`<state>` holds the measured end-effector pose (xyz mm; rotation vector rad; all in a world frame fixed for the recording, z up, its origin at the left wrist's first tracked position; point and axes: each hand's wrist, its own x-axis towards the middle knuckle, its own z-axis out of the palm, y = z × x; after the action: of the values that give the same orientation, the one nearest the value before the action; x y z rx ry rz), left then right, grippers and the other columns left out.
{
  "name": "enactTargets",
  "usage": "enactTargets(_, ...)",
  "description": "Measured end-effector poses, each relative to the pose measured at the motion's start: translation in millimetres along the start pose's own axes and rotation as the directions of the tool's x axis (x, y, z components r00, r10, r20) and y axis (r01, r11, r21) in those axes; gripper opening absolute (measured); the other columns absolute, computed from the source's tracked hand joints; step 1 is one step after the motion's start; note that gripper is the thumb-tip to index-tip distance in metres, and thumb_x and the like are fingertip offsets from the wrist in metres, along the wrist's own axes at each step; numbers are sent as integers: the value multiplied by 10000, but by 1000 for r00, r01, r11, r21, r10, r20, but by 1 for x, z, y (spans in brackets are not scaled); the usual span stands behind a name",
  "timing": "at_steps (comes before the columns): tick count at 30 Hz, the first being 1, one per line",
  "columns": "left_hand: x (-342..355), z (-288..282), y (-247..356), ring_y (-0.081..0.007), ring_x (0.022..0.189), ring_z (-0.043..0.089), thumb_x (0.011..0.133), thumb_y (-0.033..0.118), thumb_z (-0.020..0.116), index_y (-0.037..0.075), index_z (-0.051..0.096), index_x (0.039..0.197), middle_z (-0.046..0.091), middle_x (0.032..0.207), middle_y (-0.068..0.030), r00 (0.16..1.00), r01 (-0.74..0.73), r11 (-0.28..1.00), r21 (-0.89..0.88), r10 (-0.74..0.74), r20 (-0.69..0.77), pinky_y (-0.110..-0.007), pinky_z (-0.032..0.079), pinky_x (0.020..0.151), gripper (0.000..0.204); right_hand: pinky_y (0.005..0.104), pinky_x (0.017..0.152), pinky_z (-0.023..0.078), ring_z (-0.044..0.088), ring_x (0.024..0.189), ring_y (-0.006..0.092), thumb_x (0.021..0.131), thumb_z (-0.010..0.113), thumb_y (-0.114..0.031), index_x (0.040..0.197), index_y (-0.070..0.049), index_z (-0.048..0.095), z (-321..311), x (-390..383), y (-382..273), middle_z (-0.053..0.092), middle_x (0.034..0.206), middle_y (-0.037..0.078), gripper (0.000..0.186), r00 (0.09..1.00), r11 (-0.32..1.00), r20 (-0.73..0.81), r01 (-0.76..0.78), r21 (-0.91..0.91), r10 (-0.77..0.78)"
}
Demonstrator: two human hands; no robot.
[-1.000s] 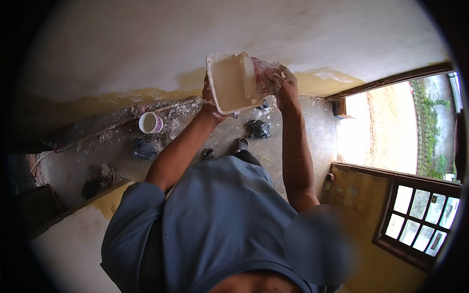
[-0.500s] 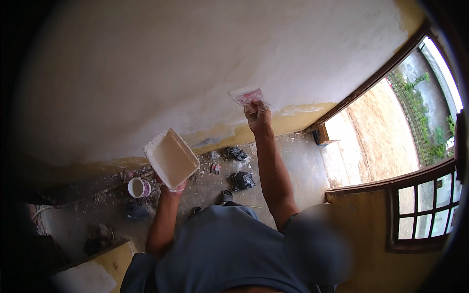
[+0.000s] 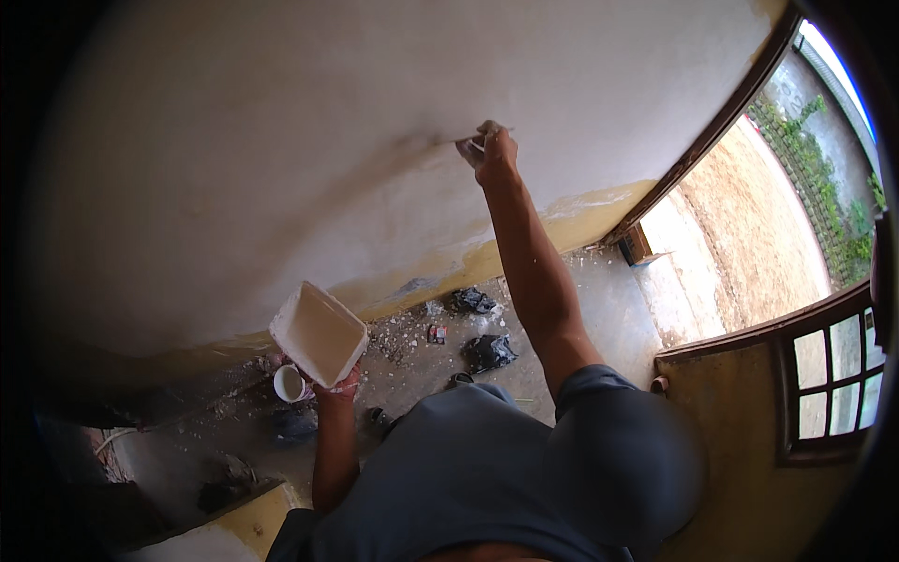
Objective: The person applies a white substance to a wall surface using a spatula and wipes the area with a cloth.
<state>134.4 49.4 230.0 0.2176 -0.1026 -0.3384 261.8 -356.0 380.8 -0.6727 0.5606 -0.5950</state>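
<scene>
My right hand is raised to the pale wall, gripping a thin scraper seen nearly edge-on against the surface; much of the tool is hidden by my fingers, and a shadow falls beside it. Low on the left, my left hand grips a rectangular white tub from beneath, tilted toward me and holding smooth cream-coloured paste.
On the debris-speckled floor lie dark plastic bags, a small red packet and a white bucket. A box stands by the open doorway; a paned window is at right.
My right hand has left the tub's side and risen to the wall with the scraper, now turned edge-on. My left hand has lowered the tub leftward.
</scene>
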Motion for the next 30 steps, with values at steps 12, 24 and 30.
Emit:
enactTargets(12,9,9,57,-363,1225,560,1019,347,490,150,429,1439,525,1412,-104,989,144,981,126,-138,-52,-619,519,934,468,512,849,579,641,912,333,1006,488,-359,919,-103,541,167,-15,-207,660,1085,257,275,309,761,819,611,219,-483)
enactTargets(24,-1,-21,96,-353,1206,591,959,412,562,129,520,1388,588,1347,-140,978,66,995,72,-50,-202,-588,532,940,515,384,551,558,622,682,265,810,577,-127,948,-17,601,-87,-38,67,632,915,161,178,977,988,203,97,-123,-71)
enactTargets(30,4,-21,79,-379,1239,563,985,393,507,118,519,1384,581,1362,-130,982,96,995,-10,-97,-165,-615,477,1003,484,475,693,607,656,842,376,894,546,-93,1025,19,562,-123,22,132,614,1000,181,173,985,986,-50,-162,39,164)
